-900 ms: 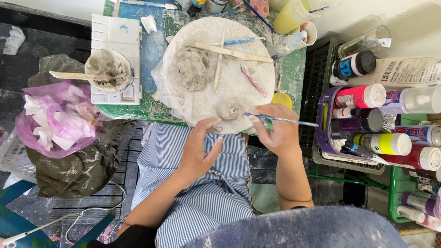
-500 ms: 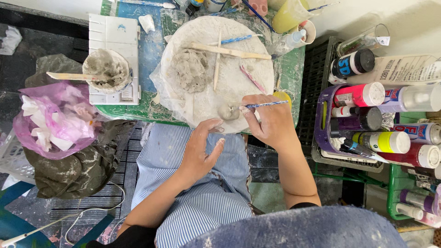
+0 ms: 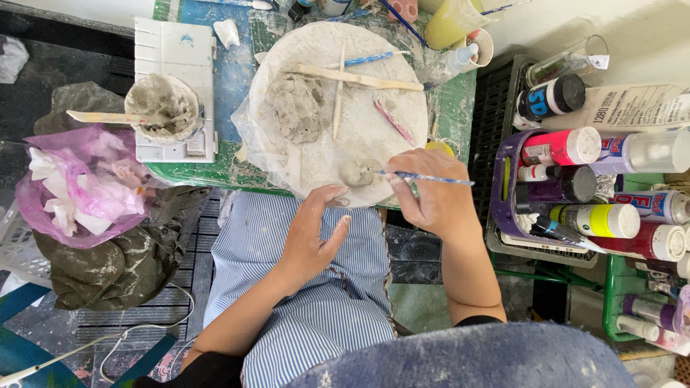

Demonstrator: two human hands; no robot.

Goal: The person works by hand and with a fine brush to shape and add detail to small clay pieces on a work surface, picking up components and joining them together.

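My right hand (image 3: pixel 431 197) grips a thin blue paintbrush (image 3: pixel 431 178), its tip touching a small grey clay ball (image 3: pixel 356 173) at the near edge of a round white board (image 3: pixel 359 129). My left hand (image 3: pixel 313 230) rests open just below the board's rim, fingers spread, nothing in it, over my striped apron (image 3: pixel 316 302). A larger lump of grey clay (image 3: pixel 295 108) lies on the board with wooden modelling sticks (image 3: pixel 359 75) and a pink tool (image 3: pixel 394 122).
A clay-smeared bowl (image 3: pixel 162 108) with a wooden stick sits on a white palette (image 3: pixel 172 50) at left. A pink plastic bag (image 3: pixel 79 183) lies left of the table. Several paint bottles (image 3: pixel 575 147) fill baskets at right. A yellow cup (image 3: pixel 449 21) stands behind the board.
My right hand swung the paintbrush from pointing right to resting its tip on the small clay ball. My left hand stayed by the board's edge.
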